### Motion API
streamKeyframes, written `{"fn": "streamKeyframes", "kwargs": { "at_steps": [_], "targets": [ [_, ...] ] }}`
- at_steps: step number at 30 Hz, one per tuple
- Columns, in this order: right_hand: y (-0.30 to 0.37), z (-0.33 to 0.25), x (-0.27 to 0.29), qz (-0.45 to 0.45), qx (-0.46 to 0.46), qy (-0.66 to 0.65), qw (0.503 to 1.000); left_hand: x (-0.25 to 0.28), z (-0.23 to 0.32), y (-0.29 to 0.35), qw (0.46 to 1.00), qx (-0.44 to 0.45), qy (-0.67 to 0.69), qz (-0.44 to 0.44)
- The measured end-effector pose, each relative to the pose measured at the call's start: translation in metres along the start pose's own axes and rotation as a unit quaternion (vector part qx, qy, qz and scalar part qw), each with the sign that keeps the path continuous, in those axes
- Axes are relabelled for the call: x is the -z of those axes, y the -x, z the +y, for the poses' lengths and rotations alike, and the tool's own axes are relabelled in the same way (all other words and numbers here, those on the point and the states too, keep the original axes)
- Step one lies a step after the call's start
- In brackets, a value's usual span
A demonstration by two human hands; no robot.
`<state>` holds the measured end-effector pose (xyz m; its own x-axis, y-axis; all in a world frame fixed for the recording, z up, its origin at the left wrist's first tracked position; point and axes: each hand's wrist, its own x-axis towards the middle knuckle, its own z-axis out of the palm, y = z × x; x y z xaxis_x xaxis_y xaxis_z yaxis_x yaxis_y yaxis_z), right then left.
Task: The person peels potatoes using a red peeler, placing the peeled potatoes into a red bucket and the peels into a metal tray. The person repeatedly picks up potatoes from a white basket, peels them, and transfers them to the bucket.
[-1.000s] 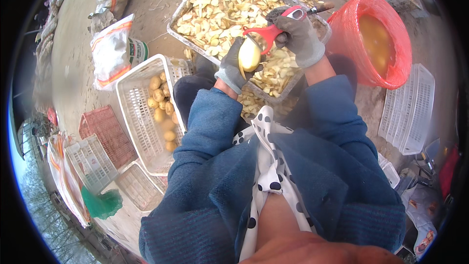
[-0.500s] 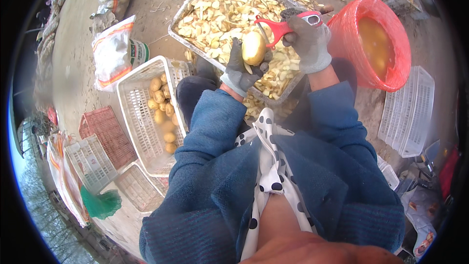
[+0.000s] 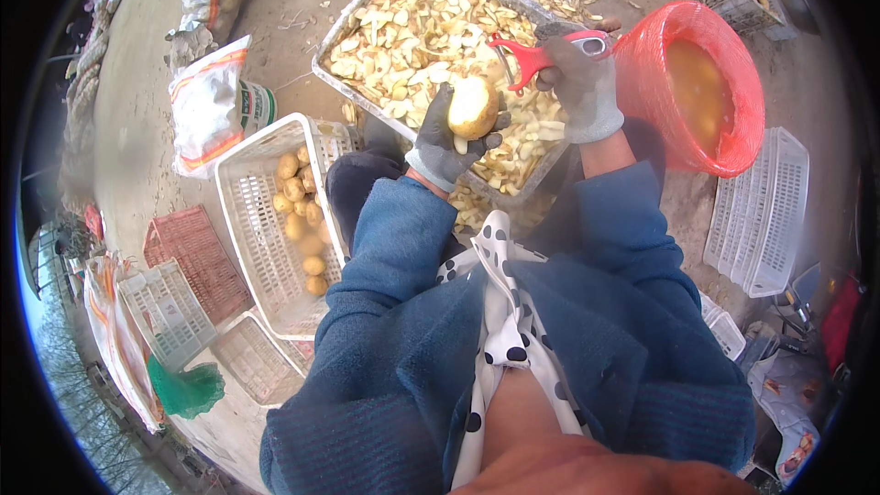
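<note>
Peeler (image 3: 531,61), clasped in right hand (image 3: 584,92), has moved off potato (image 3: 473,108); left hand (image 3: 445,145) cups it between thumb and fingers.

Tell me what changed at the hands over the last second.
The right hand moved right, drawing the red peeler away from the potato. The left hand turned the potato, which now shows a browner patch. Nothing was let go; the white crate of potatoes and red bucket stayed put.

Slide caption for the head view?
Gray-gloved left hand holding an oval yellow potato, gray-gloved right hand holding a red Y-shaped peeler.
</note>
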<state>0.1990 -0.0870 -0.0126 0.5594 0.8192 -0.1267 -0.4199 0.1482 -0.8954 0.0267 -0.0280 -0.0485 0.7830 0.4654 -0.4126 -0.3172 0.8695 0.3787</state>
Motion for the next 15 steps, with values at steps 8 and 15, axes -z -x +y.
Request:
{"fn": "streamKeyframes", "kwargs": {
  "at_steps": [8, 15],
  "targets": [
    [-0.019, 0.01, 0.001, 0.077, -0.006, 0.101, 0.992, 0.014, 0.004, 0.004, 0.995, 0.015, 0.045, -0.093],
    [0.011, 0.02, -0.019, -0.086, 0.031, -0.056, 0.994, 0.017, -0.002, -0.016, 0.996, -0.02, 0.073, 0.04]
  ]
}}
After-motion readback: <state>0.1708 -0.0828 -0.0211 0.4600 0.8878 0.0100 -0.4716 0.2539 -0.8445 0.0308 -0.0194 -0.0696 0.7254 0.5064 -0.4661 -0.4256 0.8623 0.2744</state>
